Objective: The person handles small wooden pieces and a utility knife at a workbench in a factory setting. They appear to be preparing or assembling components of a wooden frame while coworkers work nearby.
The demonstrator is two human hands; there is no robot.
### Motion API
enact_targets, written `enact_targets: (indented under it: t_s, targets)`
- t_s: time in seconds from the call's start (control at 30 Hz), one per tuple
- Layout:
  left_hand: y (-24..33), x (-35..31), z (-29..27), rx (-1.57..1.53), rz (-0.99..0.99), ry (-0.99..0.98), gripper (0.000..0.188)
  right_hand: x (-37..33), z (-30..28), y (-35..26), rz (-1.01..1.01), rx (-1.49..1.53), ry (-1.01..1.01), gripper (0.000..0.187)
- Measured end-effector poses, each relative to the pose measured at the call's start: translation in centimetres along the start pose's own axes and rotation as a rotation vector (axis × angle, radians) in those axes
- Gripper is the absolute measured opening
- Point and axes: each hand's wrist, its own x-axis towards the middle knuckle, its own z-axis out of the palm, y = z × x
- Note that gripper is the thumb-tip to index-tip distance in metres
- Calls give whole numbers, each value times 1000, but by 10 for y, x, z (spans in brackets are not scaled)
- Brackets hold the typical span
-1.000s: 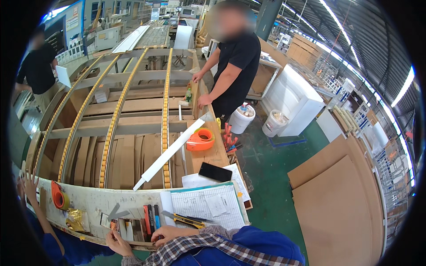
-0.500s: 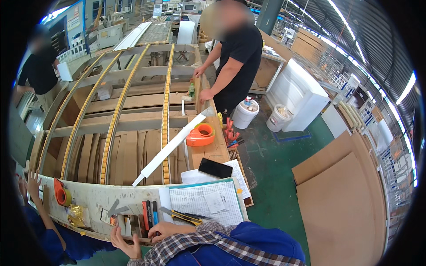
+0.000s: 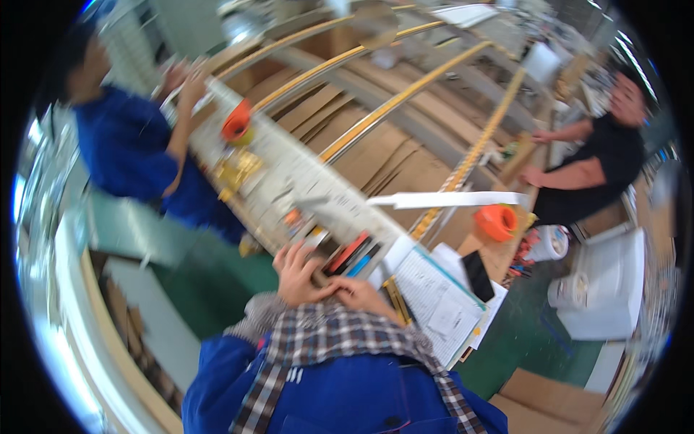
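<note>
My left hand [image 3: 295, 275] rests at the near edge of the worktable, fingers stretched out, beside a small open box of pens. Its thumb meets the fingertips of my right hand [image 3: 363, 296], whose fingers are partly hidden and blurred. I see nothing held in the left hand. Just beyond the hands stand a red marker [image 3: 349, 251] and a blue marker [image 3: 363, 262]. To the right of them lie yellow-and-black utility knives [image 3: 397, 300] and a clipboard [image 3: 468, 312] with a printed form sheet [image 3: 437, 296].
Orange tape dispensers [image 3: 236, 124] [image 3: 497, 222] sit on both sides. A white strip [image 3: 448, 199] crosses the roller rails [image 3: 405, 112]. A phone [image 3: 477, 275] lies by the clipboard. A co-worker in blue [image 3: 126, 145] stands left, another in black [image 3: 596, 166] right.
The view has swung left and turned, so the table now runs diagonally and the co-worker in blue shows more fully. My hands have come together at the table edge.
</note>
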Motion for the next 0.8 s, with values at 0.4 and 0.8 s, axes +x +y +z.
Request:
enact_targets:
  t_s: [0.4,0.8]
  targets:
    - [0,-3,-20,30,-8,-84,51,-7,-5,1,156,-10,-131,30]
    - [-12,-4,-10,27,-2,-110,55,-9,-20,-6,120,166,370,47]
